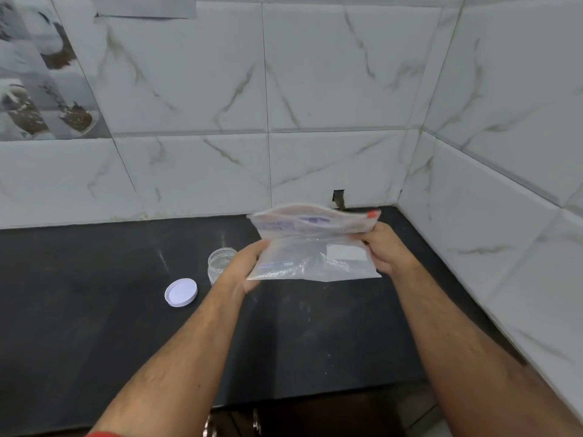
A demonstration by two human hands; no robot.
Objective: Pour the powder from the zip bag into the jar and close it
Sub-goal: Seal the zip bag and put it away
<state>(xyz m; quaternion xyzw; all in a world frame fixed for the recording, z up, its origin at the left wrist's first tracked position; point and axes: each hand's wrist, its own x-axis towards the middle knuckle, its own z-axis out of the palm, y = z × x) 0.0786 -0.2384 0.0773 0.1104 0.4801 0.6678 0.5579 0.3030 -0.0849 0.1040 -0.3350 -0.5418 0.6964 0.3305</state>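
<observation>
Both hands hold the zip bag [315, 247] above the dark counter [94, 294]: the left hand [249, 266] grips its left edge, the right hand [383, 250] pinches its right edge. The open jar [219, 263] stands just left of the bag, its white lid [180, 292] lying nearby. Bring one corner of the bag's mouth over the jar before tilting; pour slowly, since powder can spill.

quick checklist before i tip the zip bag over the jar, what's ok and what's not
1. Jar uncovered, white lid lying beside it on the counter: ok.
2. Zip bag held at both sides, left hand and right hand: ok.
3. Bag mouth over the jar: not ok, the bag is to its right.
4. Bag's zip fully open: cannot tell.
5. Powder left in the bag: cannot tell.
</observation>
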